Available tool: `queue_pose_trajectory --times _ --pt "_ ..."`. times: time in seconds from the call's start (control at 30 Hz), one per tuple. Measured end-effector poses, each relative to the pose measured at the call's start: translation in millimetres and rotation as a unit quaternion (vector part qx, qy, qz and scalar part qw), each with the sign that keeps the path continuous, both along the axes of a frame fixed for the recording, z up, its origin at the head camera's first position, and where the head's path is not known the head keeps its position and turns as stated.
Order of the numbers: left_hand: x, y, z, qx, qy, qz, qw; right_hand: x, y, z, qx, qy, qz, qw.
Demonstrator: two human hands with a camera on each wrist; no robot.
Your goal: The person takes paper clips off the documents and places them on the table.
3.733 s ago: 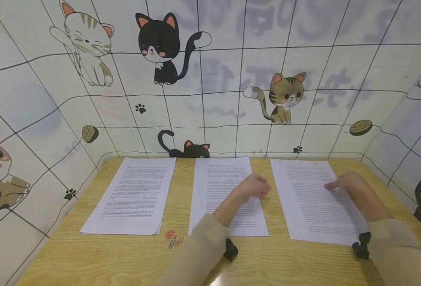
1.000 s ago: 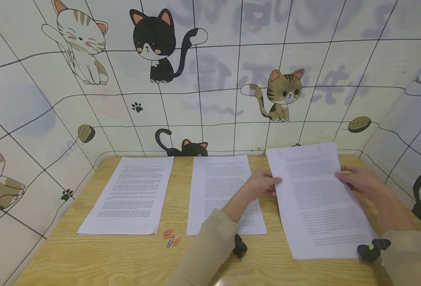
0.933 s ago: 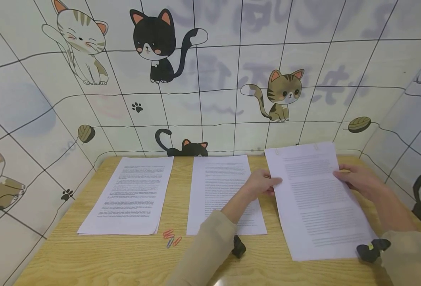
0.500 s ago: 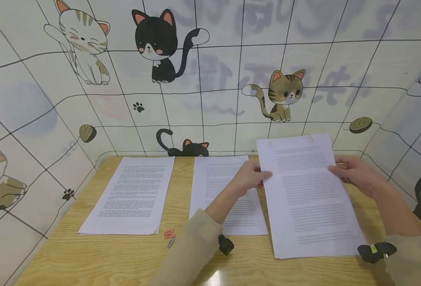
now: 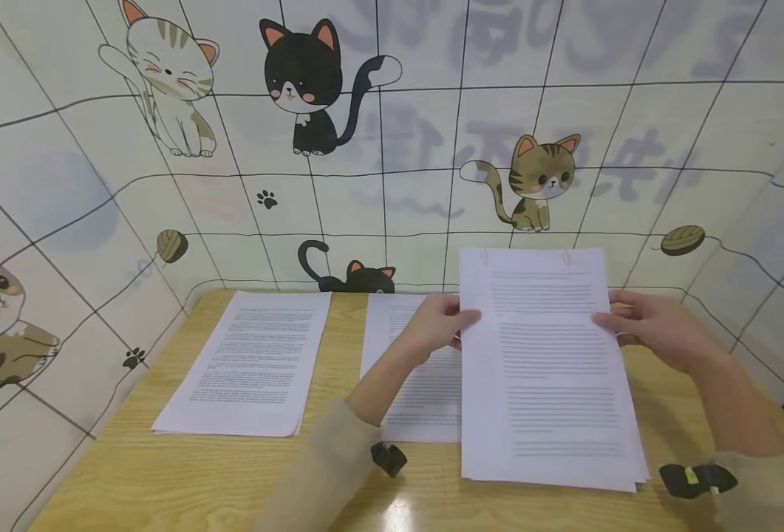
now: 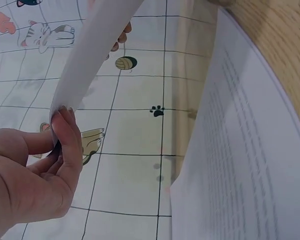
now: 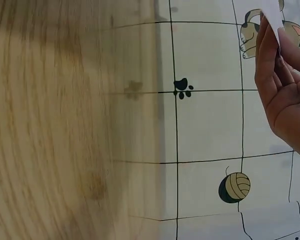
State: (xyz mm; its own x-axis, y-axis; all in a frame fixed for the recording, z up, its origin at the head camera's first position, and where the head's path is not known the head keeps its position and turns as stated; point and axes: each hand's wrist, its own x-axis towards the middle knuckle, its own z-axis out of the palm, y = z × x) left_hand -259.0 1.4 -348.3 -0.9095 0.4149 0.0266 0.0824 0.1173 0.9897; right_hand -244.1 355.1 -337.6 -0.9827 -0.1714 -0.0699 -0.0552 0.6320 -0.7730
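Observation:
A stack of printed paper [image 5: 551,369] with two paper clips [image 5: 566,257] along its top edge is held up in front of me, tilted toward the camera. My left hand [image 5: 434,325] pinches its left edge, thumb on the front and fingers behind. On the opposite edge my right hand [image 5: 658,329] pinches it the same way. The left wrist view shows the left hand [image 6: 40,175] gripping the sheets [image 6: 90,55] edge-on. In the right wrist view the right hand [image 7: 287,85] grips a paper corner [image 7: 272,17].
A second printed sheet [image 5: 411,399] lies mid-table, partly hidden by the held stack and left arm. Another stack of printed pages [image 5: 245,362] lies at the left of the wooden table [image 5: 185,480]. A cat-patterned wall covering [image 5: 418,207] stands behind.
Both hands went from above the right-hand papers to gripping their side edges. The stack has been lifted upright and moved left, over part of the middle sheet. The left forearm now hides the loose clips.

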Motion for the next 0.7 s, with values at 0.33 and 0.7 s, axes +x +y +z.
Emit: queue_pose_trajectory --times 0.33,0.7 --pt "12.0 -44.9 13.1 -0.007 0.002 -0.021 0.9997 11.1 -30.1 13.0 -0.077 0.019 0.097 0.992" --pt "27.6 -81.8 18.6 -0.052 0.017 -0.041 0.9976 19.6 -63.0 19.6 -0.093 0.048 0.162 0.981"
